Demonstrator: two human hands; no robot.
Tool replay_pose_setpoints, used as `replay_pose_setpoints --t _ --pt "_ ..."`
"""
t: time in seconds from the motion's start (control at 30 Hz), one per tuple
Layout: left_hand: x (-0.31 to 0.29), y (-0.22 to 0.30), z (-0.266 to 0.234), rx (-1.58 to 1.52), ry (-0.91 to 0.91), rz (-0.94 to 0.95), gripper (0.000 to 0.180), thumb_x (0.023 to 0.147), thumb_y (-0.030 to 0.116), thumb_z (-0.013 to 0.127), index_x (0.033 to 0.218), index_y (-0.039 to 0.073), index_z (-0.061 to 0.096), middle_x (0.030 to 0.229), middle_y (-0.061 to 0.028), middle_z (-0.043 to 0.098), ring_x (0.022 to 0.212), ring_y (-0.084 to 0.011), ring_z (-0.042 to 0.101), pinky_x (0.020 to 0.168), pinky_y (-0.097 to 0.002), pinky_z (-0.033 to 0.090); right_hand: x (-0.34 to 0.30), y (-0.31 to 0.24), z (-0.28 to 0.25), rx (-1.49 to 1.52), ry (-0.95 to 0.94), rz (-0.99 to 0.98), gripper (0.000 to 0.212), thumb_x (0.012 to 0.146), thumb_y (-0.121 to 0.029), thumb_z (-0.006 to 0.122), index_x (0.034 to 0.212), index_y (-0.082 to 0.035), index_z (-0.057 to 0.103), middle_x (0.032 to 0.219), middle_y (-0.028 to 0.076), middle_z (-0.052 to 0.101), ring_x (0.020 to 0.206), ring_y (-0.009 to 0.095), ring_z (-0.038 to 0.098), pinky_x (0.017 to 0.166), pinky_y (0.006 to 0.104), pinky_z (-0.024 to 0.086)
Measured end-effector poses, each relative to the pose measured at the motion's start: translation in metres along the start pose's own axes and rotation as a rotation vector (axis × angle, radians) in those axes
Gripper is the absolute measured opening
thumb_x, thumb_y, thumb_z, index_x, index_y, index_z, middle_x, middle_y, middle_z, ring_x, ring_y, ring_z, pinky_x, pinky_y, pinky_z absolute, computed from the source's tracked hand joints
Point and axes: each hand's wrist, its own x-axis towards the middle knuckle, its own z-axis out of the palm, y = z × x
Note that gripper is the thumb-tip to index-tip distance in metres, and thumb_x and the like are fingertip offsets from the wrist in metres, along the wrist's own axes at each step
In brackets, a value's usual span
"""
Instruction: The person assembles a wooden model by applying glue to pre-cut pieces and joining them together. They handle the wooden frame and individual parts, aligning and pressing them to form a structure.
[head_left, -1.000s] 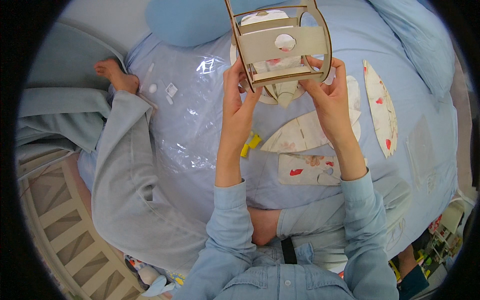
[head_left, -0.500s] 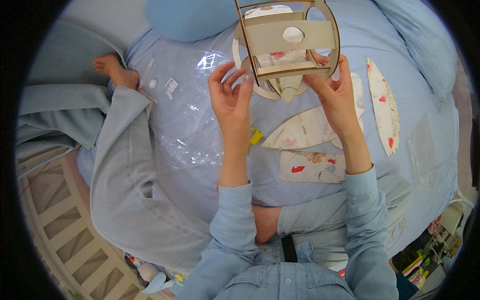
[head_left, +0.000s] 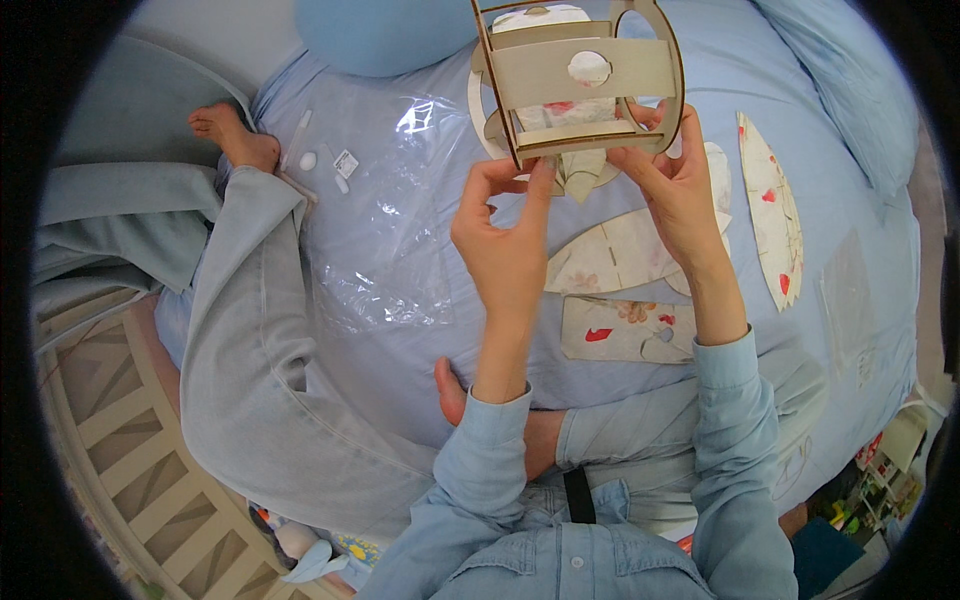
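Observation:
Up at the top middle I hold a frame of thin plywood [head_left: 535, 85], with curved side pieces joined by cross slats and a round hole in the wide slat. My right hand [head_left: 680, 190] grips its lower right corner, some fingers behind the side piece and the thumb in front. At the lower left edge my left hand [head_left: 505, 225] pinches the frame between thumb and fingers. Pale floral-patterned material shows through the frame's gaps. Below it on the bed lie a curved floral panel [head_left: 620, 250] and a rectangular floral panel [head_left: 610, 330], partly behind my right forearm.
A long floral panel with a jagged edge [head_left: 770, 215] lies to the right on the blue sheet [head_left: 400, 380]. Clear plastic wrap [head_left: 380, 270], a small white label [head_left: 346, 163] and a small white round thing [head_left: 308, 161] lie left. A blue pillow [head_left: 385, 35] stands behind.
My left hand has moved right and taken hold of the frame's lower left edge with its thumb and fingers. The right hand keeps its grip, and the frame has barely shifted.

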Motion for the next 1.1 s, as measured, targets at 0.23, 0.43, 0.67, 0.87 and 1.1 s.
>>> replay_pose_setpoints --t 0.23,0.43,0.67,0.87,1.1 --pt "-0.007 -0.003 0.011 -0.144 0.089 -0.119 0.018 0.091 0.022 0.076 0.091 0.004 0.073 0.078 0.0010 0.068 0.075 -0.0100 0.060 0.077 -0.0326 0.037 0.000 0.000 0.001 0.007 0.009 0.003 0.047 0.090 0.004 0.073 0.118 -0.012 0.038 0.132 0.011 0.051 0.114 0.020 0.067 0.094 0.0269 0.050" --pt "-0.007 -0.002 0.013 -0.193 0.095 -0.128 0.018 0.091 0.018 0.076 0.090 0.001 0.073 0.078 -0.0003 0.068 0.072 -0.0081 0.057 0.069 -0.0281 0.037 -0.001 0.004 0.000 -0.012 0.029 -0.011 0.049 0.092 0.003 0.071 0.127 -0.009 0.039 0.134 0.010 0.055 0.114 0.018 0.066 0.098 0.0300 0.051" --pt "-0.005 -0.008 0.016 -0.275 0.095 -0.126 0.018 0.091 0.017 0.077 0.092 0.000 0.074 0.079 -0.0003 0.068 0.071 -0.0073 0.054 0.066 -0.0264 0.038 -0.001 0.011 -0.002 -0.036 0.024 -0.009 0.052 0.093 0.000 0.070 0.135 -0.009 0.041 0.135 0.008 0.057 0.113 0.016 0.066 0.099 0.0305 0.051" --pt "-0.007 -0.012 0.011 -0.280 0.044 -0.172 0.018 0.092 0.020 0.076 0.098 0.004 0.077 0.082 0.0024 0.071 0.075 -0.0057 0.057 0.074 -0.0288 0.038 -0.001 0.004 -0.004 0.000 0.013 0.019 0.047 0.090 0.002 0.073 0.118 -0.012 0.038 0.118 0.003 0.046 0.113 0.019 0.068 0.093 0.0258 0.051" --pt "-0.007 -0.016 0.008 -0.311 0.004 -0.167 0.018 0.091 0.016 0.077 0.105 0.005 0.079 0.085 0.0034 0.072 0.077 -0.0053 0.059 0.078 -0.0292 0.039 0.000 0.006 -0.003 0.015 -0.009 -0.006 0.047 0.090 0.005 0.073 0.117 -0.012 0.038 0.119 0.002 0.046 0.117 0.022 0.068 0.095 0.0280 0.053"
